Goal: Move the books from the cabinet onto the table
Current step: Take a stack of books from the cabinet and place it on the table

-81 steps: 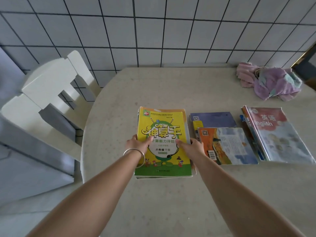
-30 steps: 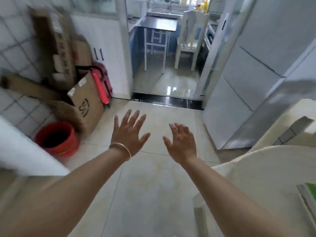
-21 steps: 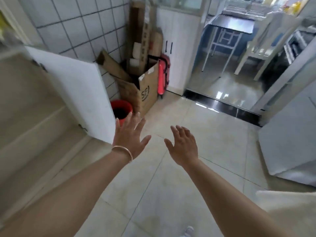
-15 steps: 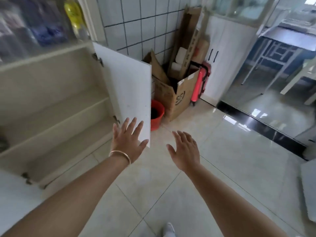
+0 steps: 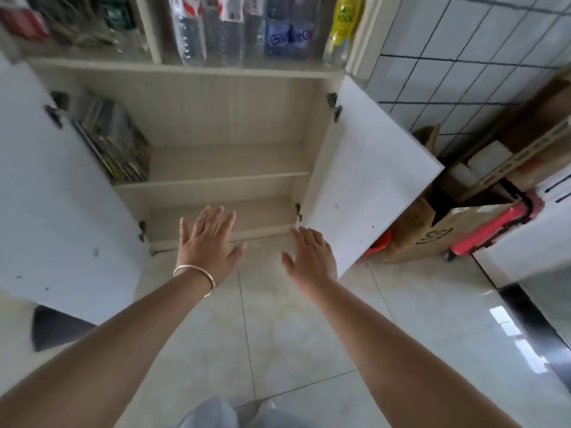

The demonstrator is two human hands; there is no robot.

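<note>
Tiled floor [image 5: 293, 319] is now being crossed; the cabinet [image 5: 222, 118] is being faced again, books [image 5: 114, 143] being approached with left hand [image 5: 207, 245] and right hand [image 5: 312, 257] empty, fingers spread.

My left hand [image 5: 207, 242] is flat, fingers spread, holding nothing | my right hand [image 5: 310, 257] is the same | both reach toward the cabinet [image 5: 228, 118], doors wide open | books [image 5: 112, 143] lean on its top shelf, left side | bottles [image 5: 234, 23] stand above.
</note>
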